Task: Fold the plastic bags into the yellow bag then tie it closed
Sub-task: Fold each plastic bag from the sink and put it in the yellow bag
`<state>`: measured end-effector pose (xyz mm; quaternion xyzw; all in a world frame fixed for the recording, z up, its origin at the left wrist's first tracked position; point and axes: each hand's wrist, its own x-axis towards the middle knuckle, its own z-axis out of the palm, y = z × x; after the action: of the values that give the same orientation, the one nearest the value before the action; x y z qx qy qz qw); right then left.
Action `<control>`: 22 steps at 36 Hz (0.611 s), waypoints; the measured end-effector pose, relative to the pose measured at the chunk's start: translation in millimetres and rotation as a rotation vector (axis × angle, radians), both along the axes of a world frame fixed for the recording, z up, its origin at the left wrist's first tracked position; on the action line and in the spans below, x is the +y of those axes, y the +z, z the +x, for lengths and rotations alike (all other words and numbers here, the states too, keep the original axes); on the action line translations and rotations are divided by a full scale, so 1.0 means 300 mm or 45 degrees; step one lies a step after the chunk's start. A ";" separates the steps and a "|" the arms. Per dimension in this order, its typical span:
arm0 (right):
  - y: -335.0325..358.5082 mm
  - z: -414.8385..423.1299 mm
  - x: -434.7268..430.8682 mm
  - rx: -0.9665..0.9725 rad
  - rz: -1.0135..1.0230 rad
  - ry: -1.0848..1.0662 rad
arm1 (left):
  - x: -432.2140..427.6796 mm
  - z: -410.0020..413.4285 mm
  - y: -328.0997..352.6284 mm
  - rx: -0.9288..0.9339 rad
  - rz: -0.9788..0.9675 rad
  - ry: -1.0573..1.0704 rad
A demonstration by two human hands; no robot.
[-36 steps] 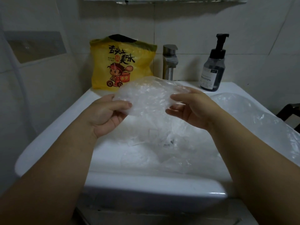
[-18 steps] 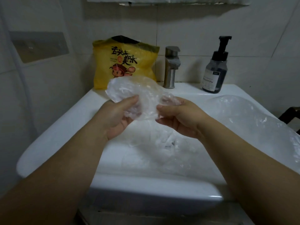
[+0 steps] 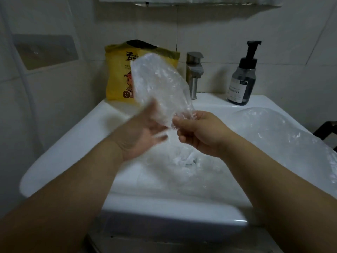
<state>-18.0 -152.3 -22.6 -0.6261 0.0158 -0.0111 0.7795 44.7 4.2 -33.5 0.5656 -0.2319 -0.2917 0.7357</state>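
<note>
A folded clear plastic bag (image 3: pixel 160 84) stands up in front of me, tilted to the upper left. My right hand (image 3: pixel 198 132) pinches its lower end. My left hand (image 3: pixel 144 132), blurred by motion, lies palm up against the bag's lower left side, fingers spread. The yellow bag (image 3: pixel 116 73) with a cartoon print stands open-topped against the wall at the back left of the sink, partly hidden by the clear bag. More clear plastic bags (image 3: pixel 184 161) lie in the basin, and another clear bag (image 3: pixel 277 128) rests on the sink's right side.
The white sink (image 3: pixel 73 147) fills the middle. A metal tap (image 3: pixel 194 73) rises behind the basin. A dark soap pump bottle (image 3: pixel 243 77) stands at the back right. A wall niche (image 3: pixel 45 50) is on the left; a dark object (image 3: pixel 326 130) sits at the right edge.
The clear bag went from being held flat between both hands to being folded narrower and raised upright. My left hand has let go of its pinch and opened beneath it.
</note>
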 end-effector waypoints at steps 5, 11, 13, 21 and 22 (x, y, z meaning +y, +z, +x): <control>-0.024 -0.006 0.049 -0.108 -0.380 -0.068 | -0.088 -0.047 -0.025 -0.144 0.149 0.100; -0.037 -0.002 0.086 -0.144 -0.669 -0.061 | -0.067 -0.030 0.001 -0.077 0.066 0.131; -0.033 -0.005 0.082 -0.125 -0.663 -0.039 | -0.057 -0.013 0.025 0.033 -0.068 0.180; -0.021 -0.018 0.000 0.040 -0.766 0.083 | 0.055 0.060 0.055 0.260 -0.529 0.413; -0.021 -0.017 -0.006 0.053 -0.740 0.091 | 0.053 0.060 0.051 0.271 -0.517 0.424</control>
<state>-23.1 -154.0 -28.8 -0.8233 0.0060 0.0252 0.5670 62.6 20.1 -18.3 0.4030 -0.1109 -0.1720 0.8920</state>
